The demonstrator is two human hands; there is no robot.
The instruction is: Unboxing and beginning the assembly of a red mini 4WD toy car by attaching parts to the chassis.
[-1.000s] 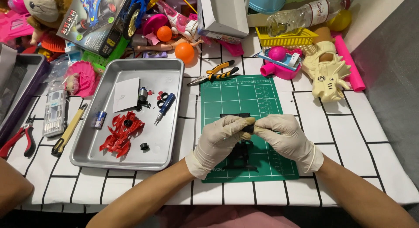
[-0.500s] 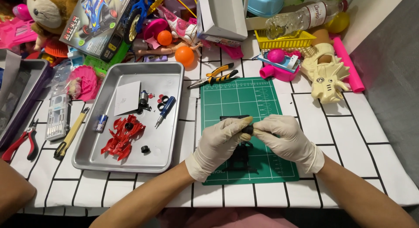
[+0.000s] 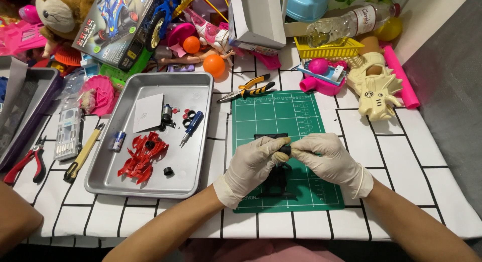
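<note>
Both gloved hands, the left hand (image 3: 251, 164) and the right hand (image 3: 329, 159), hold in a narrow grip a small black wheel (image 3: 285, 150) above the black chassis (image 3: 276, 181) on the green mat (image 3: 281, 116); it could slip away if pressed obliquely.
</note>
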